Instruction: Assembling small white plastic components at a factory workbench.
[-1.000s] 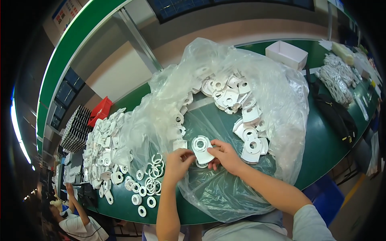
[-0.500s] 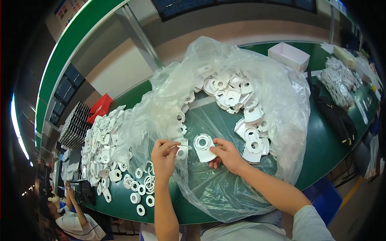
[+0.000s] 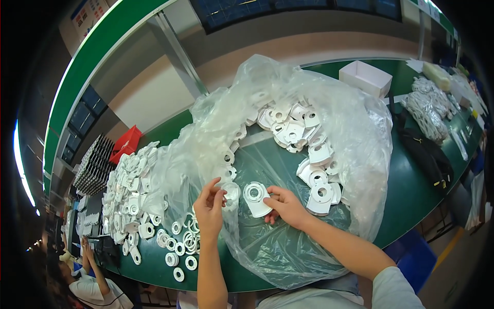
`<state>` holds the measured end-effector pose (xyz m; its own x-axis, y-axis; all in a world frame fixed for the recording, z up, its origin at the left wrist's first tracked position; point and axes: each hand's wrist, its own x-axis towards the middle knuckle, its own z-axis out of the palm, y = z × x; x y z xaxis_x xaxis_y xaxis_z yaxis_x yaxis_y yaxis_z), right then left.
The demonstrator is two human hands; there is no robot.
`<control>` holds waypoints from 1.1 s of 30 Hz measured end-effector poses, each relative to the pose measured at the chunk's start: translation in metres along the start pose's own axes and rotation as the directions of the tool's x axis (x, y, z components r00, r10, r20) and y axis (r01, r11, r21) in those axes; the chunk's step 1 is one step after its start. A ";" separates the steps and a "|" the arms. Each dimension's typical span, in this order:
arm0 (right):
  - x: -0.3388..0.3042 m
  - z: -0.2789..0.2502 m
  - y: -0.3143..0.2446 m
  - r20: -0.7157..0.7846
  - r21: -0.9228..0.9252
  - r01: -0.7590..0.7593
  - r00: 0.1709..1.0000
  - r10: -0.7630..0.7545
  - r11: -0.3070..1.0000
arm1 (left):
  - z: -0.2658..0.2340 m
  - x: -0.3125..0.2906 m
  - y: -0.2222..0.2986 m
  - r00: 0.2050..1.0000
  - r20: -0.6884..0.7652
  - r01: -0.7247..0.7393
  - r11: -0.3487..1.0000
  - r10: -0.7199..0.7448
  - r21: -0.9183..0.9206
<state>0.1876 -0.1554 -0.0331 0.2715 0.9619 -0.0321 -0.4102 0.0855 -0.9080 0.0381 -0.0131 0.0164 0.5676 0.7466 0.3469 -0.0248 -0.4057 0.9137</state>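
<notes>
Mid-separation step, judged: right hand [image 3: 288, 206] pinched one white plate [image 3: 256, 198] at table [image 3: 411, 180] centre; left hand [image 3: 210, 208], nine o'clock of it, fingers closed on small ring [image 3: 225, 195]. Next called for dropping ring onto loose rings [image 3: 180, 247], eight o'clock. One clear bag [image 3: 288, 257]; plates, rings too many to count.

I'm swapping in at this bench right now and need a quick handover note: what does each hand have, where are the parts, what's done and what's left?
Right hand: holds a flat white plate with a round collar over the clear plastic bag.
Left hand: fingertips pinch a small white ring, apart from the plate.
Parts: more plates lie in a heap inside the bag.
Done, as it looks: loose rings and a pile of white pieces lie left on the green table.
Left: the bag's heap.
</notes>
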 end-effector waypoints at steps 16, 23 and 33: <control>-0.003 0.005 -0.006 0.076 -0.092 -0.063 0.995 0.070 0.994 | 0.016 -0.009 -0.002 0.995 0.078 0.078 0.991 -0.069 -0.110; -0.003 0.005 -0.009 0.140 -0.142 -0.079 0.985 0.099 0.987 | 0.021 -0.009 -0.003 0.984 0.106 -0.157 0.977 0.142 0.147; -0.005 0.009 -0.011 0.135 -0.132 -0.095 0.984 0.113 0.987 | 0.025 -0.012 0.001 0.985 0.164 -0.071 0.991 0.053 0.109</control>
<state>0.1832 -0.1584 -0.0194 0.1037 0.9916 -0.0778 -0.3153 -0.0414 -0.9481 0.0520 -0.0358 0.0080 0.6925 0.6280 0.3551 0.0250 -0.5128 0.8581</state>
